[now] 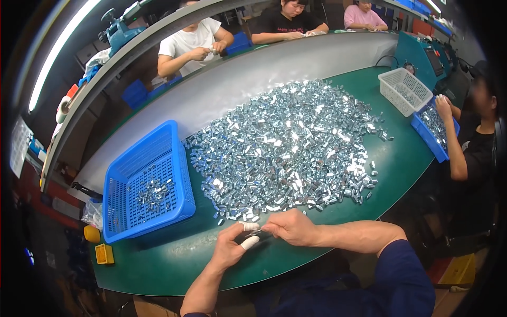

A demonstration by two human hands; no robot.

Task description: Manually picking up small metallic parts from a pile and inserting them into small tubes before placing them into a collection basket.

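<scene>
Head view, metal pieces (288, 153), blue basket (185, 185) alongside

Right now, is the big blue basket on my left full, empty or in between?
Somewhere in between, nearer empty: a small heap of metal pieces lies in the blue basket, leaving much of its slotted base bare.

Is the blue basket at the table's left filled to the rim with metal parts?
No, the blue basket holds only a small scatter of metal parts, lying well below its rim.
</scene>
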